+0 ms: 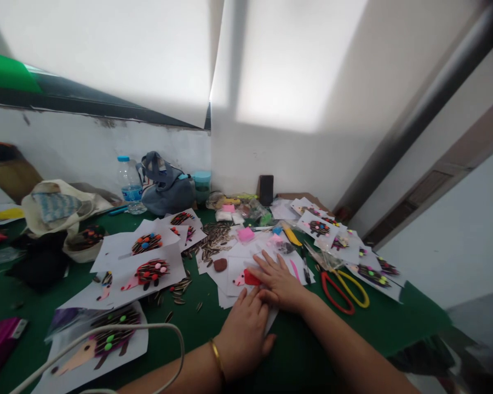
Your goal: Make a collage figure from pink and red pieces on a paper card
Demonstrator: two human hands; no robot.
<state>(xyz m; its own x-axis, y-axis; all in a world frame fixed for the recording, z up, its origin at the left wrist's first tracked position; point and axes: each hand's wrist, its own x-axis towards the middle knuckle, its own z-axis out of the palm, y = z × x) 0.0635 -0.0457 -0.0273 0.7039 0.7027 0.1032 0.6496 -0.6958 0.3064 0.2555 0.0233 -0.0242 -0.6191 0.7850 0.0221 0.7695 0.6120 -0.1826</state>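
On a white sheet of paper in front of me lies a hedgehog cut-out with a red body and a pink pointed face. My right hand rests flat on it, fingers spread, covering part of the red body. Just below, my left hand has its fingers laid along the sheet's lower edge, touching the right hand. Neither hand visibly grips anything. A brown paper piece is left of the cut-out, and a pink strip is right of it. Sunflower seeds are heaped behind.
Finished hedgehog pictures lie on the left and right. Scissors with red and yellow handles and a black pen are near my right arm. A white cable crosses the front left. A bottle and bag stand behind.
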